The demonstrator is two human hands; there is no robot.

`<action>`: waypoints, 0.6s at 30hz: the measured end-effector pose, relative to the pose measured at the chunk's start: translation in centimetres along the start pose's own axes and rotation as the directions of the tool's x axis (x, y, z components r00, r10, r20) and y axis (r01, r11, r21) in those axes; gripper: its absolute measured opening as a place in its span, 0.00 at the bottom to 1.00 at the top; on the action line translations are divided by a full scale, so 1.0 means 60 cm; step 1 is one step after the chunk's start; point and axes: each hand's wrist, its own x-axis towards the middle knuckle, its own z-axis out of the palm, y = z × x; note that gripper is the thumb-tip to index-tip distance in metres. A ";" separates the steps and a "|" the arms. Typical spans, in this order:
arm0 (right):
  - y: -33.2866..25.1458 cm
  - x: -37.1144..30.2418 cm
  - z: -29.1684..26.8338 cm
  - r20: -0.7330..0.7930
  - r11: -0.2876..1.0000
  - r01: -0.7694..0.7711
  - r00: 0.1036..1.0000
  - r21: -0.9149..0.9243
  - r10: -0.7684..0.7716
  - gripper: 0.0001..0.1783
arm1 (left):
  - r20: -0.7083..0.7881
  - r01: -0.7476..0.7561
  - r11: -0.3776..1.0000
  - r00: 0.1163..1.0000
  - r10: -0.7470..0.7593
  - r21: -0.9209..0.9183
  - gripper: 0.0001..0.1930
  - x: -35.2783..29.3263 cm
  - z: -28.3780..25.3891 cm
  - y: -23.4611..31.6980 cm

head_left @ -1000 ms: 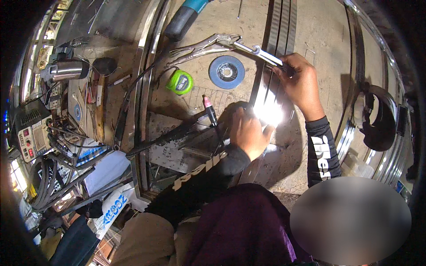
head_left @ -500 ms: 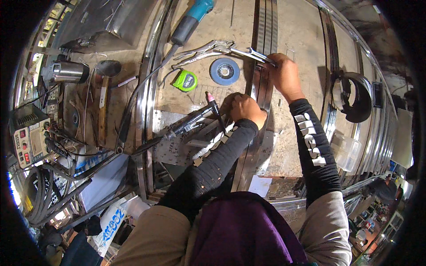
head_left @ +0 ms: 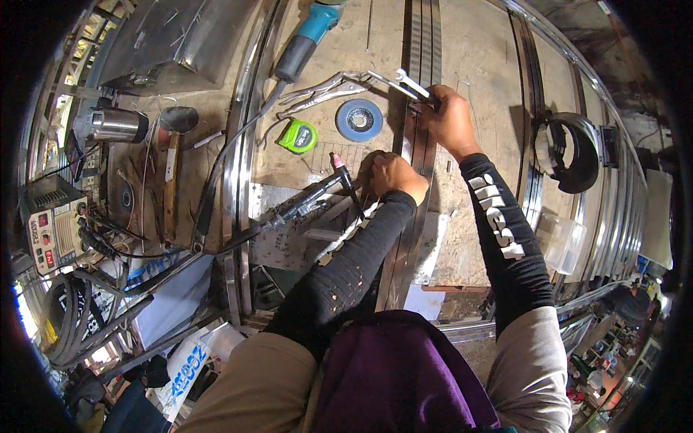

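Observation:
My right hand (head_left: 450, 121) is closed around a combination wrench (head_left: 410, 81), its open end pointing away to the upper left. It is above long parallel metal bars (head_left: 421, 137) that run away from me. My left hand (head_left: 397, 177) is closed against the left side of those bars; whatever its fingers hold is hidden. Just left of it lies a welding torch (head_left: 296, 206) with a pink nozzle. Locking pliers (head_left: 328, 94) lie left of the wrench, beside a flap disc (head_left: 359, 120) and a green tape measure (head_left: 297, 136).
An angle grinder (head_left: 307, 43) lies at the far side, its cable running toward me. A hammer (head_left: 172, 155) and a welding machine (head_left: 56, 224) are on the left. On the right stand a dark round visor-like piece (head_left: 577, 155), a clear plastic box (head_left: 561, 244) and more metal bars (head_left: 530, 108).
My right hand has shifted slightly left, and the wrench's open end has swung farther away from me. The left hand stays closed at the bars. The whole view has shifted a little.

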 end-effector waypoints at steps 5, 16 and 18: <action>-0.036 -0.025 -0.049 -0.181 0.988 0.130 0.973 -0.080 -0.143 0.19 | -0.085 -0.068 0.990 0.993 0.079 0.127 0.33 -0.029 0.015 -0.014; -0.081 -0.334 -0.547 -0.332 0.534 0.536 0.837 0.654 -0.435 0.12 | 0.021 -0.188 0.977 0.982 0.187 0.103 0.46 -0.010 0.007 -0.028; 0.003 -0.369 -0.505 -0.251 0.355 0.303 0.950 0.884 -0.186 0.12 | 0.019 -0.068 0.991 0.998 0.066 0.111 0.61 -0.036 0.035 0.001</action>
